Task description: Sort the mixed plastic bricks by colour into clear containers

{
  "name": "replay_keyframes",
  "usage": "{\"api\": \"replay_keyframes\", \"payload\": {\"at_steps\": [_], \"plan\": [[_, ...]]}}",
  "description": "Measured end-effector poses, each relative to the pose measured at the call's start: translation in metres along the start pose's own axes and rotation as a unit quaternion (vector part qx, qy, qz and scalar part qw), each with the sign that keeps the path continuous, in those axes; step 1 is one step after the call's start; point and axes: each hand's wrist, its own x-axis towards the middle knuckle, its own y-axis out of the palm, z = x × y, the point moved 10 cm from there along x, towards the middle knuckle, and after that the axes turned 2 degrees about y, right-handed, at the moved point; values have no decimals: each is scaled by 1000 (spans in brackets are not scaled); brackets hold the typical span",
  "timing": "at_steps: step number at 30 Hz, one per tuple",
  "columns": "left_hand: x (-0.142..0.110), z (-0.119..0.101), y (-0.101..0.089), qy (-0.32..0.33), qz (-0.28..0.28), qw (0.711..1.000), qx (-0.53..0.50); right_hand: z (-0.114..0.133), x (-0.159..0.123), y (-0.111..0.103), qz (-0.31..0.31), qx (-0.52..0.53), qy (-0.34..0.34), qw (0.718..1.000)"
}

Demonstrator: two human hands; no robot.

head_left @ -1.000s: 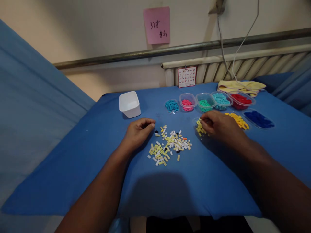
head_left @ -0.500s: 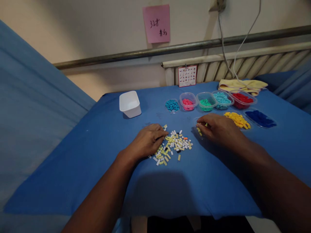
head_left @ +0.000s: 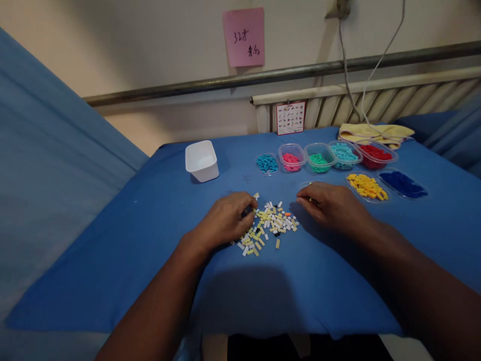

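Note:
A loose pile of small toy building bricks (head_left: 272,219), mostly pale yellow and white with a few black and one orange, lies on the blue cloth. My left hand (head_left: 230,218) rests over the pile's left edge, its fingers curled toward the thumb; whatever they hold is hidden. To the right of the pile, my right hand (head_left: 332,204) hovers with thumb and fingertips pinched together, and I cannot make out what is between them. It covers most of a clear tub (head_left: 305,185) behind it, where a trace of light yellow shows.
A white plastic bin (head_left: 203,173) stands at the back left. Clear tubs of teal (head_left: 267,164), pink (head_left: 291,161), green (head_left: 318,163), light blue (head_left: 343,154) and red bricks (head_left: 375,154) line the back. Yellow (head_left: 366,186) and dark blue bricks (head_left: 403,184) sit nearer. A yellow cloth (head_left: 372,133) lies behind.
My left hand has moved right and down onto the pile's left side, and its fingers have curled. My right hand has shifted slightly left from over the light-yellow tub toward the pile.

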Motion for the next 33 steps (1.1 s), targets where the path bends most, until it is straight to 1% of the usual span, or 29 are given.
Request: {"api": "replay_keyframes", "payload": {"at_steps": [3,6,8,10,12,13,14,16,18,21,23,24,26,29,31,33], "plan": [[3,-12,12,31,31,999,7,8,-1,5,17,15,-18,1000],[6,-13,17,30,36,999,8,15,-1,8,28,21,-37,999],[7,-9,17,8,30,1000,-2,19,-1,10,33,22,-45,998],[5,-3,15,-24,26,999,-34,23,-2,11,34,28,-52,998],[3,5,14,-70,13,991,-115,30,-2,11,30,41,-61,997],[2,9,13,-96,0,980,-176,35,-3,11,26,51,-67,996],[1,13,12,-122,-17,963,-242,40,-3,11,20,66,-73,995],[-1,17,12,-161,-52,916,-363,52,-3,8,-1,108,-79,991],[0,14,16,-180,-66,871,-453,63,-4,5,-22,160,-85,983],[4,3,28,-188,-53,813,-549,75,-5,0,-50,202,-111,972],[6,-3,35,-191,-48,785,-587,78,-6,-4,-72,195,-126,970],[6,-5,37,-192,-48,777,-598,77,-6,-5,-80,188,-128,971],[6,-8,41,-191,-39,769,-608,74,-6,-6,-85,174,-125,973],[6,-8,42,-189,-22,776,-602,67,-4,-6,-80,152,-115,978],[4,4,34,-200,-53,791,-576,55,-1,-10,-87,125,-96,984],[-1,23,21,-215,-109,815,-527,34,1,-17,-104,80,-59,990]]}}
